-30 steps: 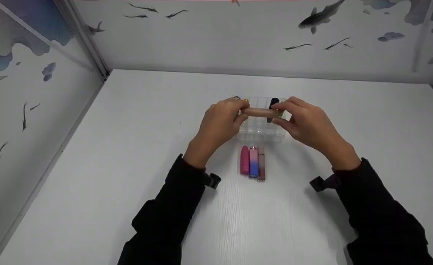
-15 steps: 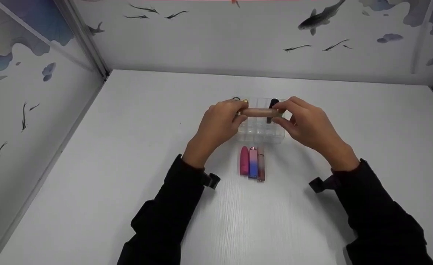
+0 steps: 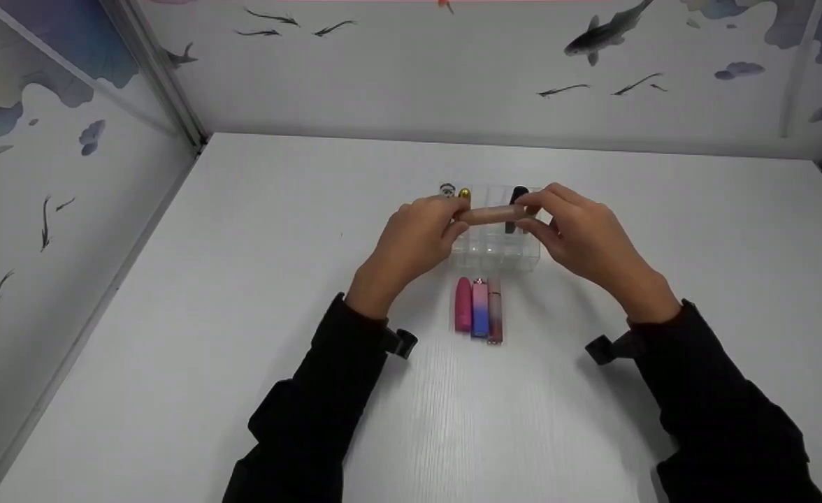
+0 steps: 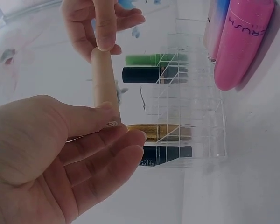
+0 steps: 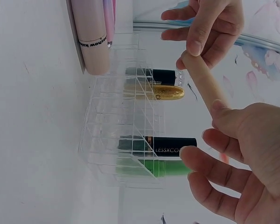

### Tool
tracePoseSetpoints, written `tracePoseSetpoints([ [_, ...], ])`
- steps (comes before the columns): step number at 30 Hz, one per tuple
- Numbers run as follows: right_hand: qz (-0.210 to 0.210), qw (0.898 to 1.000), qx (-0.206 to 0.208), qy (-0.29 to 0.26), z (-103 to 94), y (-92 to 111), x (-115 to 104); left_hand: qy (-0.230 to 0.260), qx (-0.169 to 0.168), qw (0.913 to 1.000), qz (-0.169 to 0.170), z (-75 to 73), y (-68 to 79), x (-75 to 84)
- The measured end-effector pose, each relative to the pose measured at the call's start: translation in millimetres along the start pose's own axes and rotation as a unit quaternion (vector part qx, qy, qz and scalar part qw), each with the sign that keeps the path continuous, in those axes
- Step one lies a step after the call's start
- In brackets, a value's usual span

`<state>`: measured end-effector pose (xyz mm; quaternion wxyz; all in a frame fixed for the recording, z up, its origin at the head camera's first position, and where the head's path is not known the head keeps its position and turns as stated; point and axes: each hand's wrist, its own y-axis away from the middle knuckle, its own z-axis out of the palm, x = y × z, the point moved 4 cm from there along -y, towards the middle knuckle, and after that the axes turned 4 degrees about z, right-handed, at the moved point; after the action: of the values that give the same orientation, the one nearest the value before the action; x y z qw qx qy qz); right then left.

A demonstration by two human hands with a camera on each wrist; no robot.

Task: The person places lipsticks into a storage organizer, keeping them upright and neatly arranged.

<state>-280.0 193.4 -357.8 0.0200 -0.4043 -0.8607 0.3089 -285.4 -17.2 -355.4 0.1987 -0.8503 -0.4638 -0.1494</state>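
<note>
A slim beige cosmetic tube (image 3: 493, 214) is held sideways above a clear divided organizer (image 3: 498, 260). My left hand (image 3: 418, 227) pinches one end between thumb and fingers, and my right hand (image 3: 579, 227) pinches the other. In the right wrist view, several tubes stand in the organizer: a gold one (image 5: 168, 92), a black one with a clear cap (image 5: 163, 76), a black one with lettering (image 5: 172, 144) and a green one (image 5: 170, 168). Whether the beige tube has a separate cap is hard to tell.
On the white table (image 3: 243, 244), in front of the organizer, lie a bright pink tube (image 3: 463, 305), a pink-to-blue tube (image 3: 480, 309) and a pinkish-brown tube (image 3: 495, 312), side by side. A patterned wall panel (image 3: 411, 77) closes off the back, another (image 3: 40, 209) the left.
The beige tube has tilted slightly, its left end now lower than its right. My left hand has dropped a little, showing more of the tube tops behind it. Both hands still hold the tube.
</note>
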Motion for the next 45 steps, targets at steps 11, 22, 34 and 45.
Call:
tracePoseSetpoints([
  [11,0.049,0.998,-0.024,-0.023,2.4,-0.9,1.6,0.003,-0.004,1.0000,-0.006,1.0,2.0,-0.4],
  [22,0.061,0.998,-0.024,-0.005,4.5,-0.5,1.4,0.026,-0.005,0.9994,-0.023,2.2,-0.5,-0.9],
  [34,0.050,0.999,-0.019,-0.009,4.9,-1.6,-0.9,-0.002,0.011,0.9994,-0.032,2.8,-0.9,-1.2],
  [45,0.070,0.996,-0.041,-0.036,5.0,-1.9,-2.4,-0.025,0.010,0.9992,-0.030,10.6,-1.7,0.2],
])
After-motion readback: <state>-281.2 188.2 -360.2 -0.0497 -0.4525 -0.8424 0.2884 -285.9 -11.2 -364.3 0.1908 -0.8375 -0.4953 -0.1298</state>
